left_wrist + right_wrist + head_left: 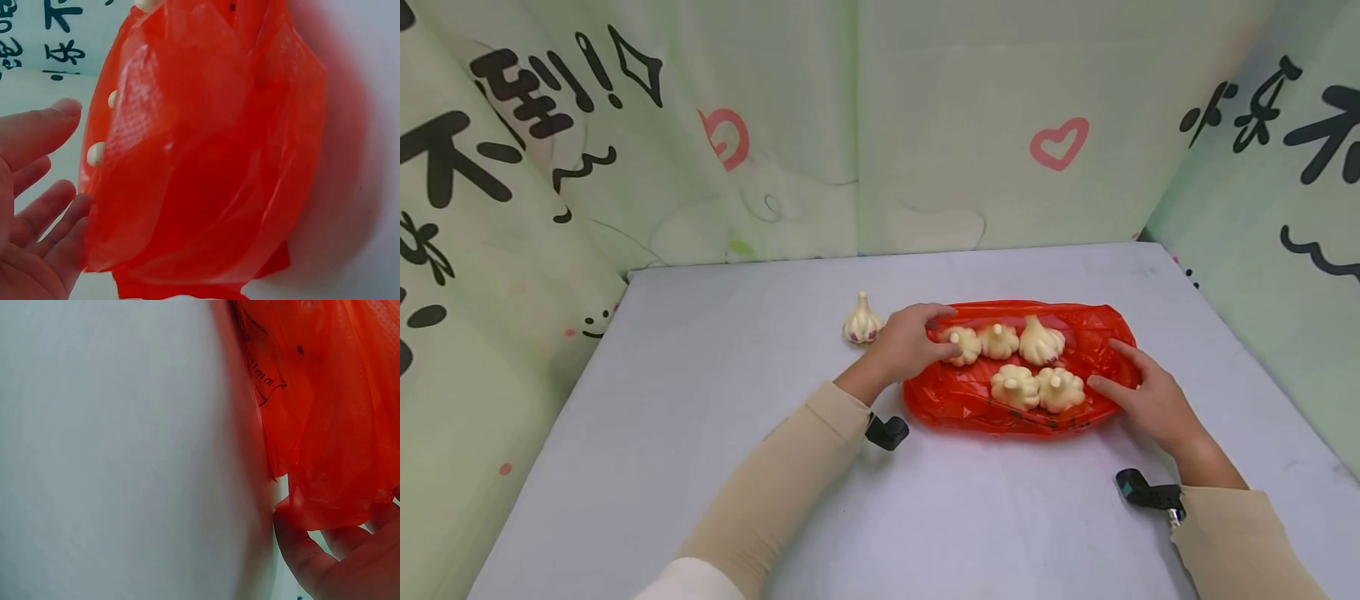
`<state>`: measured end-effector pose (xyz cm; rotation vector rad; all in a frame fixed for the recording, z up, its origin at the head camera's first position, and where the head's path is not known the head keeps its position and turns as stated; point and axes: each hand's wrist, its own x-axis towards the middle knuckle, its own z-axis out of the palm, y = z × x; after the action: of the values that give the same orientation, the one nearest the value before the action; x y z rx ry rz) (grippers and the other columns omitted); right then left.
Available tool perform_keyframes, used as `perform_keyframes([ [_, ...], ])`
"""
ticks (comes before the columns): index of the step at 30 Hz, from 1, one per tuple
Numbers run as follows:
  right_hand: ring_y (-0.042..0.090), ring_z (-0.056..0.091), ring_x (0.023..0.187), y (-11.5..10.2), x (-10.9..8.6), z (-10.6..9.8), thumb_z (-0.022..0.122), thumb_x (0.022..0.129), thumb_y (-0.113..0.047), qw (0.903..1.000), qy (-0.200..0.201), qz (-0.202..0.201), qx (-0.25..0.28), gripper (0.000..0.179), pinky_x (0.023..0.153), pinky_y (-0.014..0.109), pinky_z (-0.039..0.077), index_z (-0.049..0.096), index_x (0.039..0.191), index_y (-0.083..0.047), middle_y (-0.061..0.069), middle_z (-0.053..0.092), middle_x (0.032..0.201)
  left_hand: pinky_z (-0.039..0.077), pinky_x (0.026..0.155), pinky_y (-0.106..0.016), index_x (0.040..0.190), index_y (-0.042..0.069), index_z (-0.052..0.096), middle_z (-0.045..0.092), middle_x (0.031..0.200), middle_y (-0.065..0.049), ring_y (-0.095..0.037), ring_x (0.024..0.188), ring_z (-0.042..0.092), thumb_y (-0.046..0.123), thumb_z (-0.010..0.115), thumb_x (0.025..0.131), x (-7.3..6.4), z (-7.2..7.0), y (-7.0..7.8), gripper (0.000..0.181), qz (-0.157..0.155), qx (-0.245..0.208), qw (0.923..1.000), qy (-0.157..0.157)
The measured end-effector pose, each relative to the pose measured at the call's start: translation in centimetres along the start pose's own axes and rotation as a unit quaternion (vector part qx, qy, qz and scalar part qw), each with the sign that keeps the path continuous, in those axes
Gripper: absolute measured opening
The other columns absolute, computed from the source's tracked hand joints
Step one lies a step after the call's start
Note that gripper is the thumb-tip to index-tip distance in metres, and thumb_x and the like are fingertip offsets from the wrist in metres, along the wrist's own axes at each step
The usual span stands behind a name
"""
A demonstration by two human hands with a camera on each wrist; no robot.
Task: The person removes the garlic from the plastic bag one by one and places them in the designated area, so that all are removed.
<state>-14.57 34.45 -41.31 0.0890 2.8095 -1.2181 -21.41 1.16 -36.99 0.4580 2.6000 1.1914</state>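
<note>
An open red plastic bag [955, 407] lies on the table with several garlic bulbs [1041, 342] in it, in a back row and a front row. At the bag's left end is my left hand [913, 340], its thumb near the leftmost bulb [967, 344]. In the left wrist view that hand's fingers are spread beside the bag's side. My right hand [1157, 404] touches the right end of the bag, thumb and forefinger apart. The right wrist view shows its fingers partly hidden by the plastic. Another garlic bulb [862, 321] stands outside the bag, just beyond my left hand.
A white cloth-covered table [715, 375] extends around the bag. Pale green printed curtains [940, 150] hang behind it and at both sides. Black wrist-worn devices [887, 433] stick out from under both wrists.
</note>
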Motion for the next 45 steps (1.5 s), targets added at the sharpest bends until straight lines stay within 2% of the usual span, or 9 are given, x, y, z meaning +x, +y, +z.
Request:
perform_keyframes([
  [9,0.061,0.023,0.134,-0.1,0.1,-0.1,0.056,0.101,-0.038,0.9999,-0.009,0.009,-0.005,0.08,0.092,0.069,0.042,0.017,0.156,0.005,0.041,0.019,0.151,0.053,0.092,-0.032,0.138,0.014,0.06,0.059,0.134,-0.004,-0.02,0.119,0.053,0.022,0.076,0.091,0.7,1.5,0.0,0.05,-0.013,0.011,0.9999,-0.003],
  [17,0.061,0.023,0.133,-0.3,0.3,-0.3,0.055,0.101,-0.04,0.9998,-0.014,0.008,-0.009,0.081,0.093,0.07,0.042,0.016,0.156,0.005,0.042,0.02,0.151,0.051,0.097,-0.034,0.139,0.013,0.059,0.059,0.135,-0.004,-0.02,0.12,0.053,0.018,0.075,0.092,1.3,2.3,-0.2,0.05,-0.021,0.019,0.9996,-0.001],
  [24,0.061,0.024,0.133,-0.3,0.3,-0.2,0.056,0.101,-0.04,0.9998,-0.012,0.014,-0.012,0.081,0.092,0.069,0.042,0.017,0.156,0.005,0.042,0.02,0.151,0.05,0.095,-0.027,0.133,0.01,0.063,0.065,0.122,-0.003,-0.017,0.108,0.057,0.014,0.071,0.095,1.4,2.8,-0.7,0.039,-0.002,0.027,0.9994,0.02],
  [30,0.061,0.024,0.133,-0.3,0.3,-0.2,0.056,0.101,-0.038,0.9998,-0.013,0.012,-0.012,0.08,0.092,0.068,0.043,0.017,0.156,0.006,0.041,0.02,0.151,0.051,0.091,-0.025,0.124,0.01,0.067,0.066,0.115,-0.002,-0.016,0.102,0.057,0.017,0.071,0.096,1.4,2.9,-0.8,0.03,-0.009,0.03,0.9991,0.029],
  [38,0.06,0.024,0.133,-0.3,0.4,-0.1,0.055,0.102,-0.037,0.9997,-0.016,0.017,-0.006,0.079,0.095,0.069,0.041,0.015,0.156,0.006,0.041,0.019,0.152,0.05,0.095,-0.029,0.123,0.01,0.068,0.065,0.117,-0.002,-0.018,0.104,0.057,0.017,0.071,0.095,1.6,3.2,-0.8,0.029,-0.034,0.013,0.9989,0.03],
  [45,0.061,0.024,0.133,-0.1,0.3,0.0,0.056,0.101,-0.037,0.9999,-0.01,0.01,-0.004,0.08,0.092,0.069,0.042,0.016,0.155,0.006,0.041,0.019,0.151,0.051,0.096,-0.033,0.127,0.012,0.067,0.062,0.126,-0.003,-0.02,0.113,0.055,0.02,0.069,0.097,1.4,3.1,-0.8,0.032,-0.037,0.001,0.9986,0.038],
])
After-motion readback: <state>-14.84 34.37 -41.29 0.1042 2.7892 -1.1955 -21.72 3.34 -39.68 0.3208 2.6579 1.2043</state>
